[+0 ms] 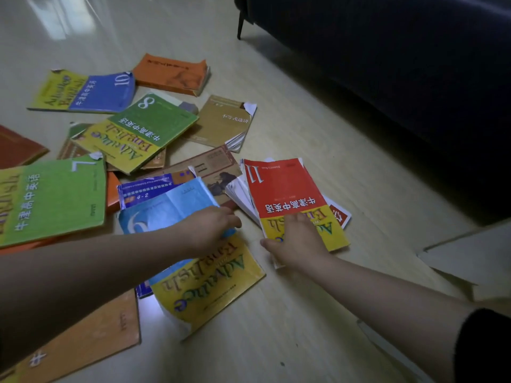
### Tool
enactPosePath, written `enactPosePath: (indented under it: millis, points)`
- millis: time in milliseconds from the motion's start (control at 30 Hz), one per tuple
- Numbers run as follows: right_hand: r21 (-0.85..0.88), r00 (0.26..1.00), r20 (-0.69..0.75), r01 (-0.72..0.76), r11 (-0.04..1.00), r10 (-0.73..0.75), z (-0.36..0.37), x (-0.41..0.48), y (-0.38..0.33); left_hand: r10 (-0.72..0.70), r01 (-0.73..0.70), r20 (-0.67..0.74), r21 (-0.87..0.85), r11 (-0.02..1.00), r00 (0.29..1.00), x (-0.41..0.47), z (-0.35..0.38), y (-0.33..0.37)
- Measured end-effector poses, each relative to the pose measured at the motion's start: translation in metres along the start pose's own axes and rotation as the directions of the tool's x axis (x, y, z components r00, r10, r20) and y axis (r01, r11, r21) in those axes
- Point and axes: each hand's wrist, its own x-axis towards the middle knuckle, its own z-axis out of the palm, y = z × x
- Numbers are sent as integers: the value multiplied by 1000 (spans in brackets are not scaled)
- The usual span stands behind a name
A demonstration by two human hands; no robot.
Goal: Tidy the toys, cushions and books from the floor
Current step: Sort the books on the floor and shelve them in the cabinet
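Many books point(143, 128) litter the pale floor point(304, 313) (dark sofa point(387, 64) beside).

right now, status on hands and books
Left hand grips blue book 9. Right hand grips red book 11. Other books loose across floor.

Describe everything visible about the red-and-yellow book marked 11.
The red-and-yellow book is a worn paperback lying upside down to the camera: red cover with a white 11 and Chinese characters, yellow band with lettering. Its pages fan out along the left edge. It rests on another book, whose red-and-white corner shows at its right, on the pale floor. The right hand grips its near end.
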Motion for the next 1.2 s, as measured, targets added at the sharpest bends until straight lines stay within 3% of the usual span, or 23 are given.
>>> enactPosePath:
  millis: [100,267,600,700,767,867,1000,1200]
  points:
    - [-67,1000,28,3,998,-1,5,10,-7,28,-30,20,119,992,999,14,6,-6]
    - [-31,998,31,-61,998,62,13,20,-3,-24,2,65,320,947,998,25,10,-13]
    - [-54,1000,-24,-11,998,10,12,20,-2,-102,102,-20,381,919,995,16,20,-9]
    - [-43,999,-41,34,998,-36,5,16,5,-109,87,28,426,901,994,7,19,-7]
    - [-38,996,-65,62,997,-64,-1,10,9,-176,152,43,329,932,983,-3,21,-2]
    - [-7,989,-125,83,997,-83,-9,2,14,-318,320,72,-12,947,945,-21,35,5]
    - [12,978,-183,100,995,-96,-19,-6,19,-416,454,186,-421,785,890,-41,66,19]
    - [0,960,-219,178,984,-174,-23,-31,27,-484,509,251,-680,528,838,-62,83,38]
